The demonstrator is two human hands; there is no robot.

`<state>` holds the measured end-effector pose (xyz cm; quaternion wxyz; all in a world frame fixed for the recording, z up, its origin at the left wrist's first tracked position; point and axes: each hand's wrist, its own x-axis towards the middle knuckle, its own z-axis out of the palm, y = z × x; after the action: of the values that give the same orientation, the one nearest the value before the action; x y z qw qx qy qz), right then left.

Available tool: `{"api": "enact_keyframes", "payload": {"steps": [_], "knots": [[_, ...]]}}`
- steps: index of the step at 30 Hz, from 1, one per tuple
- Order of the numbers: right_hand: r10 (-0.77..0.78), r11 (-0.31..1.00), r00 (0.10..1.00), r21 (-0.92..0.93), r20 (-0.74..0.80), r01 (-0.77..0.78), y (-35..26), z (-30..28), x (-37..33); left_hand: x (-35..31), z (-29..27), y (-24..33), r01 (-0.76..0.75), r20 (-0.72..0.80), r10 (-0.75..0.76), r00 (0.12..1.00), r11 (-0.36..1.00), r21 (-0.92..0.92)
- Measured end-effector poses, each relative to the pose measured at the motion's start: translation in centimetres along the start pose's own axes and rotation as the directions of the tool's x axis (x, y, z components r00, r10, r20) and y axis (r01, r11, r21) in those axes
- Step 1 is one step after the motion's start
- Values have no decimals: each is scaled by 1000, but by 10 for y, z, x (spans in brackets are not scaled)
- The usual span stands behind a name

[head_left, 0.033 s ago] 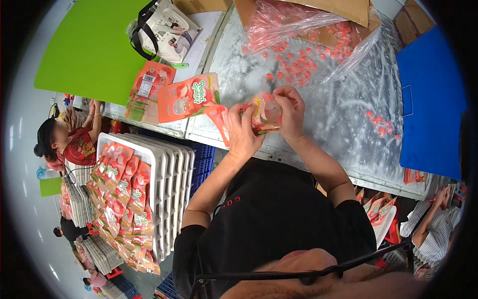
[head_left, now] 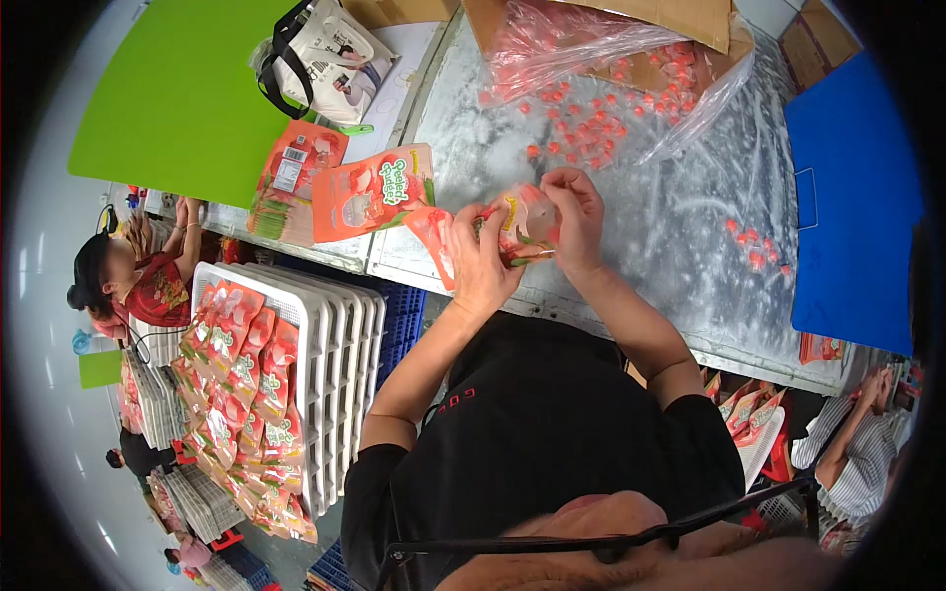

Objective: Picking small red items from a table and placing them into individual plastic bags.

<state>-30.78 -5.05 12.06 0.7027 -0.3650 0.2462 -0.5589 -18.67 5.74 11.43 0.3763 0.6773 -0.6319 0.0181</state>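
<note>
A red-and-tan printed candy pouch is held above the near edge of the metal table. My left hand is closed around its left side, thumb and fingers pressing the film. At its right end, my right hand pinches the pouch's edge with curled fingertips. Whether a candy is between those fingertips is hidden. Another red pouch piece sticks out left of my left hand; I cannot tell whether it is held. Flat pouches lie further left on the table.
Red wrapped candies spill from a plastic-lined carton; several more lie at right. A blue panel borders the table. Stacked white trays hold filled pouches at left. A tote bag stands behind; a co-worker is far left.
</note>
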Motion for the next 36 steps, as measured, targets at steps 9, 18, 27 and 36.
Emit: {"api": "enact_keyframes", "payload": {"steps": [9,18,27,36], "knots": [[-47,972,994,-224,96,68,5,-3,-1,4,6,-7,100,-50,-105,993,991,-87],[-404,56,768,-825,497,563,46,-60,75,10,-17,-16,97,-243,-150,958,971,-218],[-12,38,854,-853,521,521,77,-98,68,-5,-35,-31,210,-222,-282,933,930,-301],[0,582,949,-772,314,256,40,-156,46,-24,-34,-42,331,-122,-410,904,852,-406]]}}
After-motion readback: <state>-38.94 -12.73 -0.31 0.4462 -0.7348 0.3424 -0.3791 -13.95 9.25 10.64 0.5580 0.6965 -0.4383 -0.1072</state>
